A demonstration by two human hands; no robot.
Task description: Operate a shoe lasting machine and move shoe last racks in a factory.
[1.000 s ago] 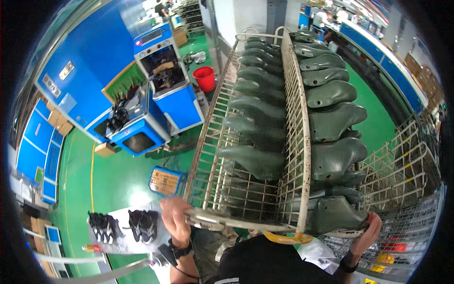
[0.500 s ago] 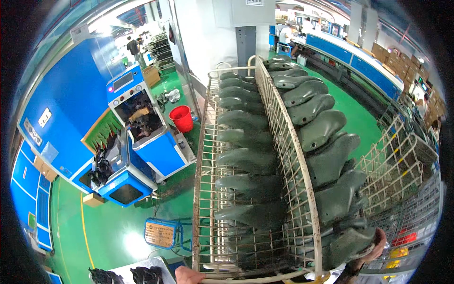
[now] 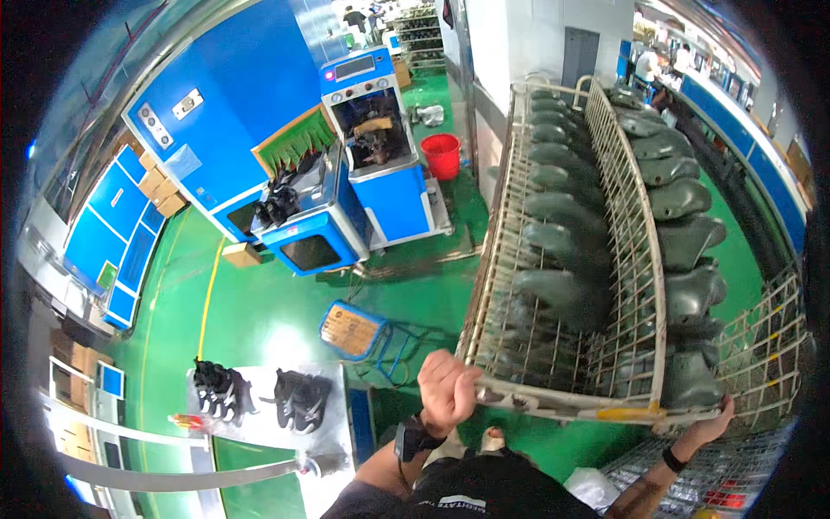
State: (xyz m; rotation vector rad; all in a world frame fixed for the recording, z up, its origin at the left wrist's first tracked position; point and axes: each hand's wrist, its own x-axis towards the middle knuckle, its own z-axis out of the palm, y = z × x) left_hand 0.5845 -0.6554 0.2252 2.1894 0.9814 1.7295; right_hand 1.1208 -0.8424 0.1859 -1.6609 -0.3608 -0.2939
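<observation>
A tall off-white wire rack [image 3: 654,251] stands before me, lined on both sides with rows of dark green shoe lasts [image 3: 562,294]. My left hand [image 3: 447,391] is closed in a fist round the near left corner of its top frame. At the near right corner, my right hand [image 3: 711,424] curls round the rack's edge, right beside the nearest last [image 3: 692,379]. That last partly hides where the right fingers rest.
On the left, black shoes [image 3: 300,400] stand on a white table [image 3: 259,381]. A blue stool [image 3: 353,331], blue machines [image 3: 389,203] and a red bucket [image 3: 441,157] are farther off. Another wire rack [image 3: 765,346] is close on the right. People work in the background.
My view has swung left and back, so the rack appears farther right and both forearms show. Both hands stay at the rack's near end.
</observation>
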